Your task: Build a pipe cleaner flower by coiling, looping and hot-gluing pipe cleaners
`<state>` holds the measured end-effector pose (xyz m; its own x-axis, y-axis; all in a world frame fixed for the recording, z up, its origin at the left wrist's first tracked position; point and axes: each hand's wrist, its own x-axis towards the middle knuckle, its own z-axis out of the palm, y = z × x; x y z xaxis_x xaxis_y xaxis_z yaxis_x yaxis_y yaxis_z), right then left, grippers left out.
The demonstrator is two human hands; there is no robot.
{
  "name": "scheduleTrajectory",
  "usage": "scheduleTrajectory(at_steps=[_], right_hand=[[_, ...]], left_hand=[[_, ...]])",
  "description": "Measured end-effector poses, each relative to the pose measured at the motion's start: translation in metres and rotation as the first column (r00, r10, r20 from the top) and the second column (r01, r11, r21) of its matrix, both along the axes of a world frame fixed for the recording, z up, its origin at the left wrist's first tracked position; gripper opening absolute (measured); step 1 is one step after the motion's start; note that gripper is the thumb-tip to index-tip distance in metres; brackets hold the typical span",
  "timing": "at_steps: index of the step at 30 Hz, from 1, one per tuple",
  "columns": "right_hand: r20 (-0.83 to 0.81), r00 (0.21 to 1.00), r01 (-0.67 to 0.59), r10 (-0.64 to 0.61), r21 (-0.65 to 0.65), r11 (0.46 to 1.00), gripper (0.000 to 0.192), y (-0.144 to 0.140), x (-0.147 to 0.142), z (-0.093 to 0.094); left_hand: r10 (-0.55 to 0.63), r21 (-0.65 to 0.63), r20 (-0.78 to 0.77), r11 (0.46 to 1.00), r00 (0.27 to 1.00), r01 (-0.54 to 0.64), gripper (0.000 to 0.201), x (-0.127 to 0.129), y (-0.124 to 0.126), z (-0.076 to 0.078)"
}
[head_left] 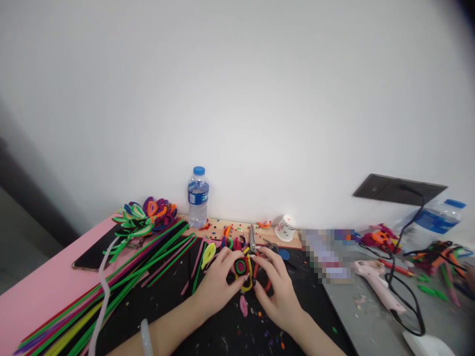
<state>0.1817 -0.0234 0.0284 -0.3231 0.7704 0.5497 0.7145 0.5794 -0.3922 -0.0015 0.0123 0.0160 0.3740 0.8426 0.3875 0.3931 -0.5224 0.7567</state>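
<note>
At the middle of the black work surface (148, 316), my left hand (218, 279) has its thumb and fingers closed on a coil of pipe cleaner (241, 267), green and red at the centre with a yellow outer loop. Opposite it, my right hand (276, 287) curls its fingers and thumb at the coil's right side, around a red-orange pipe cleaner (267, 283). A yellow looped petal (208, 254) lies left of the hands, and a pink one (243, 306) lies below the coil. Just beyond the fingers are metal cutters (253, 238).
Long pipe cleaners (148, 274) and a multicoloured pipe-cleaner flower (146, 215) lie at left. A water bottle (198, 200) and paper cup (285, 228) stand by the wall. Right are a pink glue gun (380, 287), black cable (419, 309) and another person's hand (470, 277).
</note>
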Motion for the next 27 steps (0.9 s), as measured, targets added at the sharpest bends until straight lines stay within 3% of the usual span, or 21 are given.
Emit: scheduleTrajectory(at_steps=[13, 27], right_hand=[[-0.068, 0.998, -0.017, 0.012, -0.072, 0.997, 0.05, -0.005, -0.002, -0.017], [-0.127, 0.991, -0.048, 0.034, -0.106, 0.993, 0.049, -0.005, -0.004, -0.016]], left_hand=[[-0.022, 0.026, -0.007, 0.999, 1.0, 0.023, 0.027, 0.0, 0.001, -0.005], [-0.017, 0.032, -0.029, 0.999, 0.999, 0.018, 0.026, 0.001, 0.0, -0.003]])
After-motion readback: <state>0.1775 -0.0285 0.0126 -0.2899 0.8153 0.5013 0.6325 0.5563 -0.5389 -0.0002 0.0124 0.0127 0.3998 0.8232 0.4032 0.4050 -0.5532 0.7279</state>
